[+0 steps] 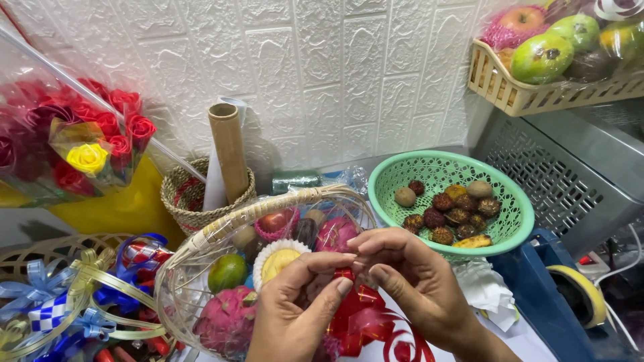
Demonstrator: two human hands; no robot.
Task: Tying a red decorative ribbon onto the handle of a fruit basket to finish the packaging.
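Both the left hand (295, 308) and the right hand (409, 275) have fingers (339, 258) pinching the red ribbon bow (359, 315) just below their tips, against the wrapped fruit basket (201, 268); the slick foil could likely slip and unravel.

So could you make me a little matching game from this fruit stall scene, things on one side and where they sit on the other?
Things:
1. red ribbon bow
2. green mesh bowl
3. cardboard tube
4. yellow rose

Places:
A. standing in a small woven basket
B. among red roses, far left
C. between both hands' fingers
D. right of the wrapped fruit basket

Pairs: 1-C, 2-D, 3-A, 4-B
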